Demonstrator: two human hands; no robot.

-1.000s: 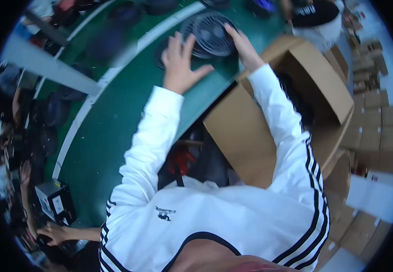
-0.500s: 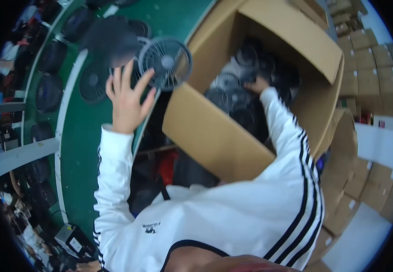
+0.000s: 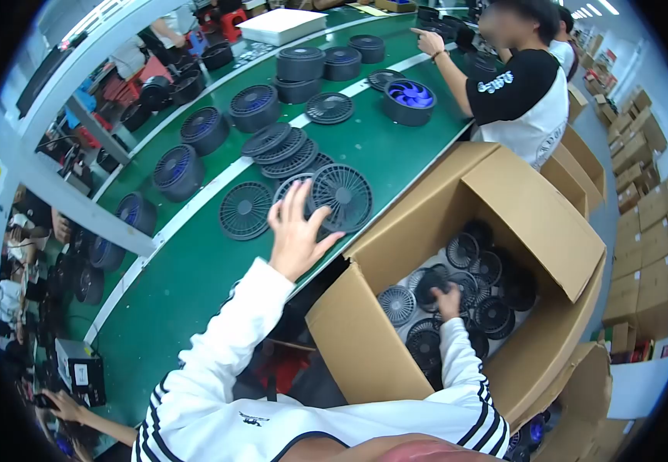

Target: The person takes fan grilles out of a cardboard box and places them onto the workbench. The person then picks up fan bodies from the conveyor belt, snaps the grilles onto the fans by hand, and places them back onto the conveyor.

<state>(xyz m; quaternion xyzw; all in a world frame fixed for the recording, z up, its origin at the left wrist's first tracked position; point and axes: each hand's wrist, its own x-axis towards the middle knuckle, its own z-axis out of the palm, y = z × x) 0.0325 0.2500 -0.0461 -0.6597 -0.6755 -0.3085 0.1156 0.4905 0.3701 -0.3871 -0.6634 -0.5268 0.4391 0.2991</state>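
My left hand [image 3: 300, 237], fingers spread, hovers at the near edge of a group of round black fan grilles. Right by its fingertips lies a spoked fan grille [image 3: 342, 197]; a flat one [image 3: 245, 210] lies to its left, and a small overlapping pile of grilles [image 3: 284, 148] sits behind. Inside an open cardboard box [image 3: 380, 323], my right hand [image 3: 448, 302] grips the edge of a dark fan grille [image 3: 429, 286]. Around that hand, many more grilles, such as a grey one [image 3: 397, 305], lie in the box.
Black fan housings [image 3: 253, 108] line the green bench [image 3: 172, 285], one with purple blades [image 3: 409, 100]. A co-worker [image 3: 523, 92] stands beyond the box, one arm over the bench. Stacked cartons [image 3: 642, 269] stand at right; a metal post [image 3: 80, 192] rises at left.
The view has swung up, bringing the bench's far part and the co-worker into sight. My left hand stays spread near the grilles; my right hand remains inside the box, now visibly at a grille.
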